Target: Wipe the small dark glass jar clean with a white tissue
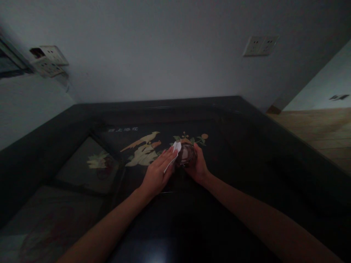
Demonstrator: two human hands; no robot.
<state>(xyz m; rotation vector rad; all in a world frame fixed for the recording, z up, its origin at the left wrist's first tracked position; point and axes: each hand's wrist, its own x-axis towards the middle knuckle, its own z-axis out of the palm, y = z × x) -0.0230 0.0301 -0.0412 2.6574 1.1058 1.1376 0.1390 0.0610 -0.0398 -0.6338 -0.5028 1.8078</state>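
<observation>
A small round glass jar with dark contents stands on a black lacquered table. My right hand is wrapped round the jar's right side and holds it. My left hand has its fingers held flat together and presses a white tissue against the jar's left side. The table top carries an inlaid picture of a pale bird and flowers just behind my hands.
The table has a raised dark rim and a glass panel on the left. A grey wall behind it carries sockets at the right and at the left. Wooden floor shows at the far right.
</observation>
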